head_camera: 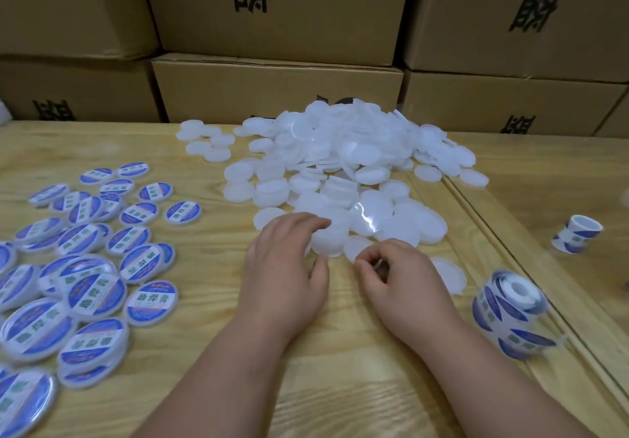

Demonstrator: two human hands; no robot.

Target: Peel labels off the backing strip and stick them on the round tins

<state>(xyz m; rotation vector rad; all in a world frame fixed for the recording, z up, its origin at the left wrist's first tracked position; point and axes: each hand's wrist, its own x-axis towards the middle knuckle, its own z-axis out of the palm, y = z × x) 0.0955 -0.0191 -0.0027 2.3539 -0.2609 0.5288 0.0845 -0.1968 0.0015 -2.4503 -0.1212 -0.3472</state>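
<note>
My left hand (289, 267) lies over a blank white tin (328, 243) at the near edge of the unlabelled heap (343, 165), fingers stretched across its top and thumb at its near rim, more resting than gripping. My right hand (394, 281) sits just beside it with fingers curled in toward the thumb; something small and pale seems pinched there, but I cannot tell whether it is a label or nothing at all.

The label roll (514, 315) stands on the worktop (211, 233) to my right, blurred, well apart from both hands, with a smaller roll (577, 233) farther off. The finished, blue-labelled tins (85, 288) are spread to my left.

These tins look light, thin and slick, so I judge they will skate on the wood if pushed; I would take one by its rim, thumb opposite fingers. A label should be limp and sticky, best lifted by one edge.
</note>
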